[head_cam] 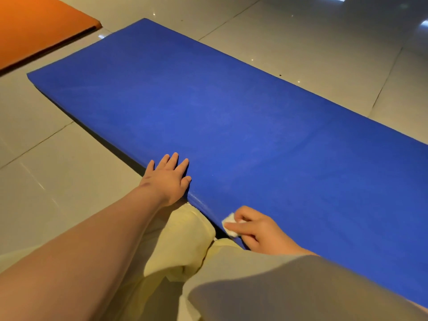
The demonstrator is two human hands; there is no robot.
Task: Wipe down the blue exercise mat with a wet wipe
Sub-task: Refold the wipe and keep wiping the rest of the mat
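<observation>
The blue exercise mat [208, 107] lies flat on the tiled floor and runs from the far left to the near right. My left hand [168, 179] rests flat on the mat's near edge, fingers straight and spread. My right hand [257, 230] grips a small folded white wet wipe [230, 224] and presses it against the mat's near edge, close to my knees. Part of the wipe is hidden under my fingers.
An orange mat [34, 26] lies on the floor at the far left, apart from the blue one. Glossy beige floor tiles [301, 47] surround both mats. My knees in pale yellow trousers [185, 239] touch the blue mat's near edge.
</observation>
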